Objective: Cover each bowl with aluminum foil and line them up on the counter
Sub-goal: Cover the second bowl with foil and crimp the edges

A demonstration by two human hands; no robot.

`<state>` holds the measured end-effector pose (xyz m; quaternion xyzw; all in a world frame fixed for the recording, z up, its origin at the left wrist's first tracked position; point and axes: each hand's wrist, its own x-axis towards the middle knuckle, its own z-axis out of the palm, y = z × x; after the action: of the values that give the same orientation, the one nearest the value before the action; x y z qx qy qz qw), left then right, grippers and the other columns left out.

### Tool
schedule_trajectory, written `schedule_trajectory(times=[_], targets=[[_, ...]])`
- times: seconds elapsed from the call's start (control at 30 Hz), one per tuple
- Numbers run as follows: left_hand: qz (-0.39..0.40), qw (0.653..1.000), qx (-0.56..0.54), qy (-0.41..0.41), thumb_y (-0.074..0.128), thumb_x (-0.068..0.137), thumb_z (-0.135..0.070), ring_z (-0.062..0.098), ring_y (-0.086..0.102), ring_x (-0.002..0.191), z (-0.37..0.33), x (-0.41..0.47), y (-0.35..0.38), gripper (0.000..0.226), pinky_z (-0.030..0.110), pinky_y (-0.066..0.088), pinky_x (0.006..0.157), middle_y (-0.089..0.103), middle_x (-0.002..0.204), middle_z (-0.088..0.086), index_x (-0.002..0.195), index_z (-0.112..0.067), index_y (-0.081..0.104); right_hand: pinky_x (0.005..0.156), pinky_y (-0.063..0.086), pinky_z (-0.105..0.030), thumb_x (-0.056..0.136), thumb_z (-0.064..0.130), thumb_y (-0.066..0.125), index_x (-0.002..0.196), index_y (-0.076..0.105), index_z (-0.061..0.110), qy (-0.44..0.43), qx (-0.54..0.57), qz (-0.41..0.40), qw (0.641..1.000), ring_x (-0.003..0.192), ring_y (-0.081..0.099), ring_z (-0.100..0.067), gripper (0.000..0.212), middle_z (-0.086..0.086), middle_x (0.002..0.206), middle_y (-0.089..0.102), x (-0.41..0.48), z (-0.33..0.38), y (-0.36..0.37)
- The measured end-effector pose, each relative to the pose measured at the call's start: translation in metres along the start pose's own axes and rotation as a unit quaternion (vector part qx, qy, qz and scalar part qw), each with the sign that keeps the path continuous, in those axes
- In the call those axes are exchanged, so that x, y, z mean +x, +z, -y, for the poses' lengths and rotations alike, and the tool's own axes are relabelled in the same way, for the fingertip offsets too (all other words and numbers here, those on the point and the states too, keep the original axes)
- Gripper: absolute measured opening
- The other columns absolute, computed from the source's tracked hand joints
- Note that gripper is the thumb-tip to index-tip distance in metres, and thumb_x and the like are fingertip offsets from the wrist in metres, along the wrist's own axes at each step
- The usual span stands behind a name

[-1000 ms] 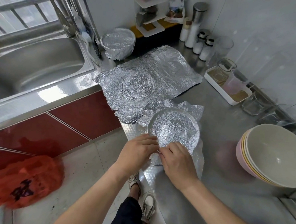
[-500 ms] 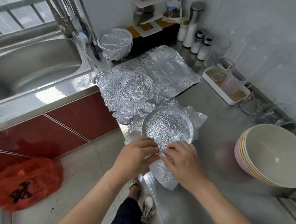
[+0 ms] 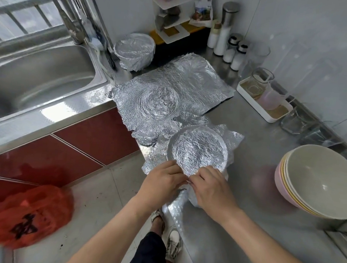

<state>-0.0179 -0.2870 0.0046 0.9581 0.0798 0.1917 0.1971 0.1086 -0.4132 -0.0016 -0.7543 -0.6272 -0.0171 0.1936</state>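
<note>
Foil-draped bowl [image 3: 197, 150] stands upright beside a flat foil sheet [image 3: 191, 82].

Near rim of bowl [image 3: 197, 150] behind left hand [image 3: 162, 181], right hand [image 3: 212, 191] (foil [image 3: 235, 137] pinch mostly hidden), stacked bowls [image 3: 317, 179] cropped right

On the steel table [image 3: 244, 225], the left grip [image 3: 162, 181] and right grip [image 3: 211, 190], fingers curled, pinch the near rim of a foil-covered bowl [image 3: 197, 150]. A loose foil sheet [image 3: 170, 91] lies just beyond; bare stacked bowls [image 3: 317, 179] sit right.
</note>
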Motion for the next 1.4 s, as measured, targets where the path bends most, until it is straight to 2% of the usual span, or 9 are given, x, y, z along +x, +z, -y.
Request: schedule_trajectory(times=[0.2, 0.37, 0.53, 0.7, 0.87, 1.03, 1.13, 1.3, 1.4], targets=[[0.031, 0.999, 0.002, -0.041, 0.057, 0.089, -0.032, 0.015, 0.057, 0.091, 0.0, -0.007, -0.011, 0.026, 0.021, 0.045, 0.077, 0.067, 0.09, -0.005, 0.097, -0.016, 0.075, 0.071, 0.035, -0.024, 0.083, 0.042, 0.057, 0.088, 0.067, 0.025, 0.007, 0.064, 0.058, 0.996, 0.08, 0.051, -0.011, 0.02, 0.01, 0.084, 0.055, -0.005, -0.016, -0.018], [0.035, 0.999, 0.023, -0.032, 0.054, 0.089, -0.032, 0.017, 0.058, 0.091, 0.004, -0.007, -0.012, 0.027, 0.026, 0.049, 0.071, 0.066, 0.087, -0.005, 0.09, -0.017, 0.077, 0.072, 0.033, -0.026, 0.075, 0.024, 0.078, 0.08, 0.067, 0.02, -0.029, 0.033, 0.06, 0.997, 0.077, 0.053, -0.016, 0.013, 0.007, 0.081, 0.056, -0.009, -0.021, -0.021], [0.012, 0.999, 0.042, 0.0, 0.059, 0.088, -0.02, 0.019, 0.057, 0.083, 0.002, -0.009, 0.0, 0.017, 0.03, 0.047, 0.07, 0.065, 0.085, -0.002, 0.084, -0.013, 0.074, 0.07, 0.033, -0.03, 0.062, 0.005, 0.082, 0.069, 0.062, 0.017, -0.053, -0.011, 0.048, 0.997, 0.072, 0.05, -0.02, 0.024, 0.002, 0.074, 0.053, -0.006, -0.028, -0.016], [-0.009, 0.998, 0.057, 0.002, 0.07, 0.079, -0.014, 0.021, 0.058, 0.074, -0.009, -0.009, 0.011, 0.007, 0.031, 0.047, 0.067, 0.063, 0.08, 0.001, 0.084, -0.011, 0.073, 0.084, 0.031, -0.033, 0.059, 0.002, 0.081, 0.073, 0.06, 0.022, -0.054, -0.033, 0.052, 0.997, 0.081, 0.055, -0.018, 0.032, 0.005, 0.082, 0.053, -0.004, -0.036, -0.022], [0.017, 0.998, 0.061, 0.009, 0.059, 0.09, -0.027, 0.021, 0.055, 0.071, -0.03, -0.005, 0.021, 0.019, 0.033, 0.049, 0.062, 0.062, 0.081, 0.0, 0.092, -0.012, 0.071, 0.086, 0.035, -0.037, 0.07, 0.008, 0.07, 0.096, 0.069, 0.026, 0.04, 0.003, 0.024, 0.999, 0.111, 0.051, -0.018, 0.032, 0.003, 0.113, 0.06, -0.012, -0.05, -0.027], [0.019, 0.999, 0.049, -0.014, 0.058, 0.087, -0.031, 0.022, 0.054, 0.074, -0.04, 0.001, 0.034, 0.025, 0.034, 0.05, 0.061, 0.063, 0.086, -0.001, 0.102, -0.015, 0.068, 0.088, 0.038, -0.015, 0.081, 0.003, 0.064, 0.101, 0.073, 0.012, 0.274, 0.162, -0.098, 0.943, 0.094, 0.057, -0.012, 0.023, -0.001, 0.103, 0.063, -0.015, -0.041, -0.025], [0.007, 0.999, 0.044, -0.016, 0.056, 0.087, -0.032, 0.023, 0.055, 0.077, -0.043, 0.006, 0.037, 0.025, 0.035, 0.051, 0.063, 0.063, 0.089, -0.001, 0.104, -0.016, 0.066, 0.077, 0.043, -0.018, 0.082, 0.012, 0.073, 0.094, 0.074, 0.012, 0.354, 0.191, -0.119, 0.908, 0.08, 0.062, -0.015, 0.012, -0.001, 0.091, 0.065, -0.009, -0.031, -0.024], [0.085, 0.989, 0.083, -0.086, 0.044, 0.089, -0.051, 0.028, 0.046, 0.132, -0.042, 0.013, 0.04, 0.061, 0.043, 0.041, 0.107, 0.049, 0.144, 0.006, 0.137, -0.014, 0.051, 0.071, 0.046, -0.029, 0.078, 0.019, 0.075, 0.085, 0.073, 0.013, 0.426, 0.153, -0.121, 0.883, 0.073, 0.064, -0.022, 0.01, -0.005, 0.083, 0.068, 0.008, -0.027, -0.025], [0.136, 0.978, 0.11, -0.114, 0.034, 0.093, -0.052, 0.026, 0.031, 0.143, -0.039, 0.017, 0.045, 0.067, 0.048, 0.033, 0.113, 0.034, 0.155, 0.007, 0.147, -0.013, 0.039, 0.066, 0.035, -0.023, 0.078, 0.019, 0.073, 0.082, 0.074, 0.012, 0.451, 0.149, -0.121, 0.871, 0.075, 0.064, -0.022, 0.008, -0.006, 0.079, 0.069, 0.013, -0.023, -0.022]])
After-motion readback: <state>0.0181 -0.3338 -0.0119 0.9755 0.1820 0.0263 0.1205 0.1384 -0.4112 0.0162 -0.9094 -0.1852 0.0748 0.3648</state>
